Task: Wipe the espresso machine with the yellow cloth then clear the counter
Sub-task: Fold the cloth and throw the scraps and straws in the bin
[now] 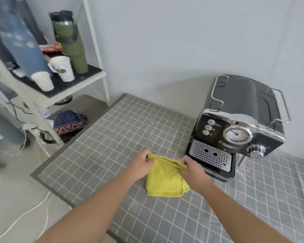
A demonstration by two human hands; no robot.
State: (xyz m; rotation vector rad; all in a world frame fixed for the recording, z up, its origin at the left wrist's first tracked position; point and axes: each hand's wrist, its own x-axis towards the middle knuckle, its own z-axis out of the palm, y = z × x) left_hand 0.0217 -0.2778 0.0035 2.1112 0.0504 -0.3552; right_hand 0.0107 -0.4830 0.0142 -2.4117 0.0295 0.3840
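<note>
Wide grey gridded tabletop (112, 137) carries it all, and the black-and-chrome espresso machine (235, 120) sits at its far right, back to the wall. Just in front of its drip tray (209, 155) lies the yellow cloth (163, 179), folded, resting on the tabletop with its top edge lifted. Left grip (140, 163) pinches the top-left corner and right grip (193, 170) pinches the top-right edge, so 2 hands are clenched on 1 cloth. My read: this is gathering the cloth ahead of the wipe. Best to bunch it into a firm pad in 1 hand, then work from the machine's top downward, going gently round the 3 buttons (208, 127) and the gauge (236, 134). Writing now: a small nameplate (228, 144) under the gauge carries a word, too blurred to read. The white cup (64, 68) on the shelf (88, 79) shows a round green logo, also illegible.
</note>
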